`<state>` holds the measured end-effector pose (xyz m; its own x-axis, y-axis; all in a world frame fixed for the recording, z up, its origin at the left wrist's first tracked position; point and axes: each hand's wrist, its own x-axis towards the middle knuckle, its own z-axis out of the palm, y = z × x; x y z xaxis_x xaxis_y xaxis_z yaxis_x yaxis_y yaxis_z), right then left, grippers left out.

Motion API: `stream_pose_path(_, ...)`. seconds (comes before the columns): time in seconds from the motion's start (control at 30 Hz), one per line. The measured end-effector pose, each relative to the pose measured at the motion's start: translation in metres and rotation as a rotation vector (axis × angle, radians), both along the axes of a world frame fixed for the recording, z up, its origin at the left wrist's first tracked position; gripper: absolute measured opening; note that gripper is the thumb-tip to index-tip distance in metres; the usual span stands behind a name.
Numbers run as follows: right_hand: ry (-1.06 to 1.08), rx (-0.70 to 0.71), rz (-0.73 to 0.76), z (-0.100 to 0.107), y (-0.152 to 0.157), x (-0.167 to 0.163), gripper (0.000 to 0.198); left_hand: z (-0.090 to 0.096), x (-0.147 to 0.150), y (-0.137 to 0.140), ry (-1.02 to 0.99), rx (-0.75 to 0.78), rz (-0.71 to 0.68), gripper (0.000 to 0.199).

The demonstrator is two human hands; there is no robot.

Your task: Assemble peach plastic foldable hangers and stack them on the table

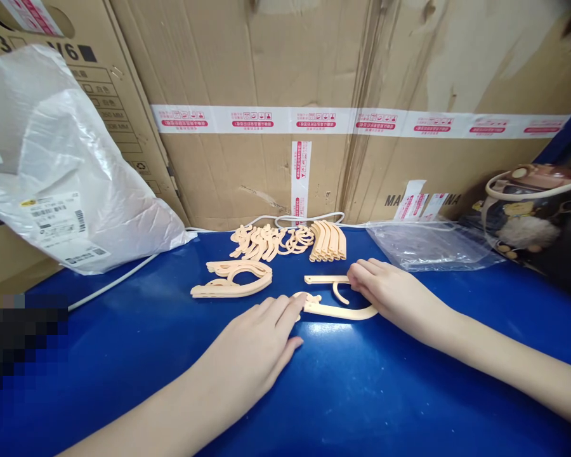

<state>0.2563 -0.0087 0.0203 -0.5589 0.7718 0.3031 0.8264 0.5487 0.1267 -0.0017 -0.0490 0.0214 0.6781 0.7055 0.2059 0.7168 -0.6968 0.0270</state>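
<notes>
A cream plastic folding hanger [345, 312] lies in front of me on the blue table, its small hook [341, 294] between its two arms. My right hand [385, 289] grips the bent right end, which its fingers partly cover. At the left tip of the lower arm, my left hand [266, 333] has its fingers closed on a small cream end piece [313, 298]; its fingertips are partly hidden. Left of the hands rests a stack of folded hangers [238, 289]. Behind it are a pile of loose hooks and small parts [261, 242] and a neat row of curved arms [327, 241].
A white plastic bag [95, 184] with labels stands at the left. Tall cardboard boxes [247, 171] close off the back. A clear plastic bag [433, 244] lies at the back right, beside a dark bag with charms [523, 222]. A white cable [118, 279] crosses the table.
</notes>
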Motion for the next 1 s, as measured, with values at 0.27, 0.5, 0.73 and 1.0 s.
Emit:
stream_pose_path(0.27, -0.079, 0.114, 0.044, 0.003, -0.004, -0.004, 0.020, 0.002, -0.004, 0.004, 0.075, 0.043, -0.010, 0.042)
stream_pose_path(0.5, 0.016, -0.065, 0.358, 0.011, -0.022, -0.016, 0.024, 0.001, -0.011, 0.006, -0.092, 0.200, 0.010, 0.056)
stream_pose_path(0.73, -0.116, 0.119, 0.446, 0.003, -0.028, -0.023, 0.028, 0.005, -0.005, 0.006, -0.167, 0.290, 0.118, 0.022)
stream_pose_path(1.0, -0.196, 0.305, 0.535, 0.005, -0.036, -0.024, 0.020, 0.006, -0.002, -0.009, -0.357, 0.079, 0.193, 0.018)
